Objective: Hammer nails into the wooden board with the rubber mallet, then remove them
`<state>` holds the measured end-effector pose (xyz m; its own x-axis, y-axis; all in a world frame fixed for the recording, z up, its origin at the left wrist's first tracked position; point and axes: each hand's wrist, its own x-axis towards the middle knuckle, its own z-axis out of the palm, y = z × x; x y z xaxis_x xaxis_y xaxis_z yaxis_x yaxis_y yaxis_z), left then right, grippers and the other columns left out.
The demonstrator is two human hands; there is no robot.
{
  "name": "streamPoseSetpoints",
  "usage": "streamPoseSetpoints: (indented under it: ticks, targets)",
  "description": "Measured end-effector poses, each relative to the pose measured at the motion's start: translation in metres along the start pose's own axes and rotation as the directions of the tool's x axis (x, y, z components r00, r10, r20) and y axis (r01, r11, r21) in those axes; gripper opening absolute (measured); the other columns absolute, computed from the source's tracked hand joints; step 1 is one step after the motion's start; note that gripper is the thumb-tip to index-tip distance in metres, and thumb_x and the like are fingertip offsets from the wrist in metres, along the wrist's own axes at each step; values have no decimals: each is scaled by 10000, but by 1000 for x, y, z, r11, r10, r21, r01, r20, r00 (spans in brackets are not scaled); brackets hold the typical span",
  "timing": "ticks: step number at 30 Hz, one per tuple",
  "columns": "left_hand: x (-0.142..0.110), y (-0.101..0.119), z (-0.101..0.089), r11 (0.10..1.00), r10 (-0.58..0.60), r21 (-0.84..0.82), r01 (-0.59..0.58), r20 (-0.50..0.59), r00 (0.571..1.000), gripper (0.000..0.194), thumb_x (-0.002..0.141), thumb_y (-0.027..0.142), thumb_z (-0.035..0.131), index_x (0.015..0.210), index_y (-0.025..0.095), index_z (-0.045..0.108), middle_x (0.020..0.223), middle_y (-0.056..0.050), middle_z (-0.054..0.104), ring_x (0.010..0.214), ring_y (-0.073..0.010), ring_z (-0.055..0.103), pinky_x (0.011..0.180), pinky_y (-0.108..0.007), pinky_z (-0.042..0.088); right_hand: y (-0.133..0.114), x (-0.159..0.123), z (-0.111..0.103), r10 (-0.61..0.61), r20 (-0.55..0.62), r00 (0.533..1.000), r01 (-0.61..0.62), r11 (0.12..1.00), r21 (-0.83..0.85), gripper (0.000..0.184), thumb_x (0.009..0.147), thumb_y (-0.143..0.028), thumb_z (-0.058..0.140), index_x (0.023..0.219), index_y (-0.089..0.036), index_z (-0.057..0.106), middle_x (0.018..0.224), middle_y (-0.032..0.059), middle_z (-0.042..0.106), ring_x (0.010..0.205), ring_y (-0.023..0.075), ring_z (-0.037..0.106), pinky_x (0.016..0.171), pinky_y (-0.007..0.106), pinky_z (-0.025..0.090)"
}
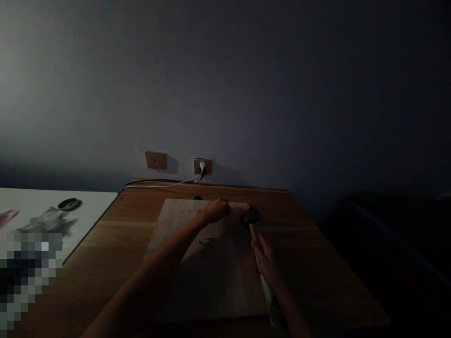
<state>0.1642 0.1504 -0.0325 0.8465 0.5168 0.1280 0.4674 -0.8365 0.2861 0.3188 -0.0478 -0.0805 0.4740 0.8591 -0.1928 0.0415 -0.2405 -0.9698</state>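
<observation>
My right hand [265, 256] is wrapped round the pale handle of a hammer [251, 216], near its dark head. The head hangs over the right far part of a pale wooden board [214, 291]. Toward the board's far edge, my left hand [215, 209] is closed, its fingertips just left of the hammer head. Whatever those fingers pinch is too dark and small to make out. A few small thin pieces that look like nails [207, 241] lie loose on the board below my left wrist. Several tiny marks or nails stand in a row left of that wrist.
The board lies on a brown wooden table [120, 263] against a grey wall. A plug with a white cable [169, 186] sits in a wall socket [207, 164]. On the left, a white table [95, 202] bears a dark round object [69, 204] and a crumpled clear bag [51, 219].
</observation>
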Motion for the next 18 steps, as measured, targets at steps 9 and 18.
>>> streamPoseSetpoints:
  ticks: [9, 18]
  targets:
    - [-6, 9, -5, 998, 0, 57, 0, -7, 1000, 289, 773, -43, 530, 806, 123, 764, 884, -154, 726, 838, -243, 722, 744, -306, 552, -8, -7, 1, -8, 6, 1000, 8, 1000, 0, 800, 732, -683, 622, 1337, -169, 520, 537, -117, 428, 364, 82, 353, 334, 193, 283]
    - [-3, -1, 11, 991, 17, -130, -28, -80, 997, 282, 836, 44, 527, 945, 169, 755, 952, -91, 742, 878, -195, 694, 795, -267, 518, -2, -4, -2, -17, -11, 1000, 17, 999, -41, 772, 763, -659, 633, 1351, -169, 533, 549, -96, 447, 388, 99, 386, 352, 212, 293]
